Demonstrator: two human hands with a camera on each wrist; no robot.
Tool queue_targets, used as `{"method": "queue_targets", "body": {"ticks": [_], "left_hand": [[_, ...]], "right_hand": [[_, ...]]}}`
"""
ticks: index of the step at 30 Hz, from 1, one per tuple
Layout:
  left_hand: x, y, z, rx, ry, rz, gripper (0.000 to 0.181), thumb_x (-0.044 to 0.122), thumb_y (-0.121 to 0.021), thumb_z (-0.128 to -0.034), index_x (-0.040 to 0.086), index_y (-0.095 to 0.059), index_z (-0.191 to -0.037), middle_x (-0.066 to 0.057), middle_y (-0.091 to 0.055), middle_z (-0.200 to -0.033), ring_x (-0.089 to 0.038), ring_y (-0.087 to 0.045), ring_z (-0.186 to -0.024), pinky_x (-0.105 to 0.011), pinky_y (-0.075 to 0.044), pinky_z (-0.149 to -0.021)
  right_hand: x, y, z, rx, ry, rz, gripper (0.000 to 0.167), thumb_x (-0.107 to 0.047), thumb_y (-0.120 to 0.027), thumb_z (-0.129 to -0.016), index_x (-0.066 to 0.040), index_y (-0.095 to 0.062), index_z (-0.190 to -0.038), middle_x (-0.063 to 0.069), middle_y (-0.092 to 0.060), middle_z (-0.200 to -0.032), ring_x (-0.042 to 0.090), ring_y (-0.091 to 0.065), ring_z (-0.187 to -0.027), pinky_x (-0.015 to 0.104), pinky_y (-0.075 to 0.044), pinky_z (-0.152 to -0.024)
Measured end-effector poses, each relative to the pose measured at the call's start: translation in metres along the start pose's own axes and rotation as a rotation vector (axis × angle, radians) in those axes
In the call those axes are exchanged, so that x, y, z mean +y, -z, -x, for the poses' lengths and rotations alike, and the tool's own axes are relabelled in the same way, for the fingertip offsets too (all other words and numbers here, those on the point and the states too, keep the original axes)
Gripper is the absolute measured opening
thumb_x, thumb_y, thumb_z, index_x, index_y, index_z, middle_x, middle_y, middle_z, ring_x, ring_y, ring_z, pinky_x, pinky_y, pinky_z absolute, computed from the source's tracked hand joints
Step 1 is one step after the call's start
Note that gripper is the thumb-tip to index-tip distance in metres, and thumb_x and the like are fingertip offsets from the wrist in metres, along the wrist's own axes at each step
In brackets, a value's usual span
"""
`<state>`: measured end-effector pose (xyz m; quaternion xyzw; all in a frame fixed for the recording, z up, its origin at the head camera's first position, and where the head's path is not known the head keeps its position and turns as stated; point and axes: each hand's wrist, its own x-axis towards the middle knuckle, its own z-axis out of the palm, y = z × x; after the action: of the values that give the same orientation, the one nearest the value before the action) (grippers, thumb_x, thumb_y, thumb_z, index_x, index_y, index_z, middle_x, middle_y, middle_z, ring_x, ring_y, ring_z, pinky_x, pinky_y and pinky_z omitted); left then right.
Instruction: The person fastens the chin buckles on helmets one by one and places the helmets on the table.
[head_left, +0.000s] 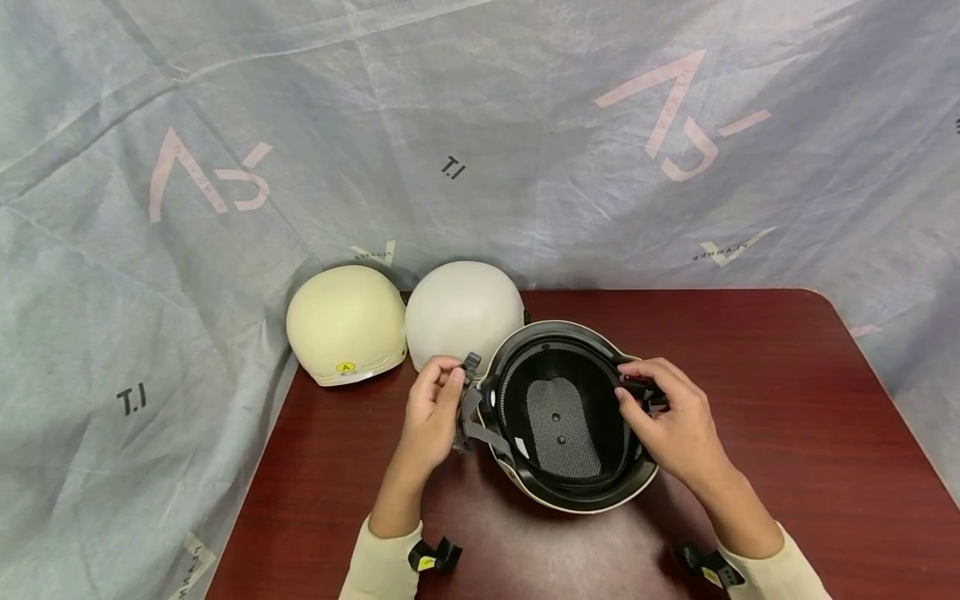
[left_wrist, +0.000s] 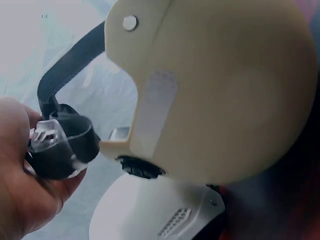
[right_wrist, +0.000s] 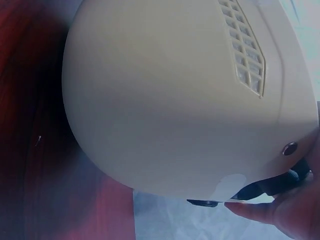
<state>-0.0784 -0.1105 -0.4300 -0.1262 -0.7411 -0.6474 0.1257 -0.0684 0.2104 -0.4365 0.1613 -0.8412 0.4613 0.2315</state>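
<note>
An upturned beige helmet (head_left: pixel 562 417) rests on the table between both hands, its black padded inside facing up. My left hand (head_left: pixel 435 408) pinches the grey chin strap (head_left: pixel 471 400) at the helmet's left side. In the left wrist view, that strap lies folded in a bundle, with a buckle (left_wrist: pixel 46 136) by the fingers. My right hand (head_left: pixel 678 421) holds a black strap (head_left: pixel 651 392) at the right rim, thumb toward the opening. A black strap (right_wrist: pixel 277 184) runs into those fingers in the right wrist view; the fingertips there are partly hidden.
A cream helmet (head_left: pixel 345 321) with a yellow "A" sticker and a white helmet (head_left: pixel 465 308) stand dome up at the back left. The white one nearly touches the upturned helmet. Grey printed cloth (head_left: pixel 480 150) hangs behind the dark red table (head_left: pixel 787 375).
</note>
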Motion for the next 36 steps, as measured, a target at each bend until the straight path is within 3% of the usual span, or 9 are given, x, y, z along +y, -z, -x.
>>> {"method": "queue_targets", "body": {"ticks": [4, 9, 13, 17, 18, 23, 25, 29, 36], "left_hand": [[0.007, -0.006, -0.004, -0.012, 0.000, 0.011, 0.013, 0.005, -0.053, -0.1081, -0.005, -0.062, -0.108, 0.004, -0.044, -0.066, -0.001, -0.041, -0.056, -0.020, -0.037, -0.052], [0.017, -0.017, -0.008, 0.008, 0.066, 0.089, 0.015, 0.009, -0.053, -0.1094, -0.004, -0.061, -0.108, -0.002, -0.046, -0.061, -0.004, -0.043, -0.049, -0.021, -0.036, -0.045], [0.023, -0.030, -0.010, -0.064, 0.080, 0.153, 0.018, 0.010, -0.050, -0.1110, -0.006, -0.057, -0.110, -0.020, -0.052, -0.063, -0.008, -0.050, -0.051, -0.025, -0.047, -0.045], [0.025, -0.039, -0.011, -0.138, 0.046, 0.113, 0.016, 0.009, -0.052, -0.1101, -0.004, -0.060, -0.113, -0.026, -0.062, -0.078, -0.007, -0.060, -0.064, -0.028, -0.057, -0.055], [0.025, -0.041, -0.011, -0.155, 0.034, 0.095, 0.016, 0.009, -0.053, -0.1097, -0.003, -0.062, -0.112, -0.025, -0.064, -0.082, -0.007, -0.062, -0.068, -0.028, -0.058, -0.059], [0.024, -0.047, -0.011, -0.252, -0.012, 0.038, 0.015, 0.009, -0.058, -0.1078, -0.002, -0.067, -0.110, -0.019, -0.069, -0.092, -0.014, -0.069, -0.084, -0.027, -0.060, -0.076], [0.022, -0.049, -0.012, -0.290, -0.015, 0.018, 0.014, 0.011, -0.060, -0.1076, 0.000, -0.068, -0.110, -0.017, -0.070, -0.091, -0.021, -0.070, -0.083, -0.026, -0.059, -0.074], [0.019, -0.053, -0.012, -0.363, -0.001, -0.034, 0.014, 0.016, -0.061, -0.1076, 0.005, -0.070, -0.111, -0.012, -0.072, -0.091, -0.028, -0.071, -0.082, -0.022, -0.054, -0.069], [0.012, -0.063, -0.009, -0.470, 0.035, -0.067, 0.015, 0.024, -0.060, -0.1087, 0.013, -0.070, -0.112, -0.013, -0.073, -0.093, -0.003, -0.064, -0.080, -0.022, -0.054, -0.069]], "right_hand": [[0.000, 0.000, -0.001, 0.000, 0.021, 0.009, 0.030, 0.006, -0.079, -0.085, -0.006, -0.076, -0.112, 0.005, -0.073, -0.111, 0.000, -0.061, -0.088, 0.010, -0.046, -0.072], [-0.003, 0.000, -0.001, 0.009, 0.052, 0.002, 0.032, 0.007, -0.079, -0.084, -0.010, -0.076, -0.111, 0.004, -0.073, -0.108, 0.001, -0.060, -0.087, 0.010, -0.047, -0.071], [-0.005, -0.001, -0.001, 0.006, 0.053, -0.003, 0.032, 0.008, -0.079, -0.083, -0.008, -0.076, -0.110, 0.004, -0.074, -0.106, -0.001, -0.062, -0.085, 0.008, -0.048, -0.072], [-0.006, -0.003, -0.001, -0.010, 0.058, 0.033, 0.034, 0.007, -0.082, -0.082, -0.010, -0.076, -0.110, 0.001, -0.075, -0.103, -0.002, -0.063, -0.087, 0.006, -0.048, -0.077], [-0.006, -0.003, -0.001, -0.015, 0.062, 0.042, 0.034, 0.007, -0.083, -0.081, -0.011, -0.076, -0.109, 0.000, -0.075, -0.103, -0.003, -0.063, -0.088, 0.005, -0.048, -0.079], [-0.007, -0.004, -0.001, -0.026, 0.068, 0.052, 0.035, 0.005, -0.089, -0.077, -0.012, -0.078, -0.105, 0.002, -0.079, -0.101, -0.013, -0.064, -0.104, 0.013, -0.041, -0.115], [-0.009, -0.004, -0.002, -0.039, 0.059, 0.049, 0.034, 0.004, -0.090, -0.076, -0.011, -0.079, -0.105, 0.004, -0.080, -0.101, -0.011, -0.065, -0.110, 0.019, -0.035, -0.124], [-0.011, -0.003, -0.003, -0.039, 0.051, 0.040, 0.036, 0.004, -0.092, -0.075, -0.009, -0.081, -0.107, 0.007, -0.081, -0.104, -0.010, -0.065, -0.116, 0.019, -0.042, -0.120], [-0.011, -0.001, -0.001, -0.090, 0.071, 0.014, 0.040, 0.006, -0.091, -0.076, -0.008, -0.082, -0.112, 0.005, -0.077, -0.109, -0.002, -0.065, -0.109, 0.004, -0.046, -0.098]]}}
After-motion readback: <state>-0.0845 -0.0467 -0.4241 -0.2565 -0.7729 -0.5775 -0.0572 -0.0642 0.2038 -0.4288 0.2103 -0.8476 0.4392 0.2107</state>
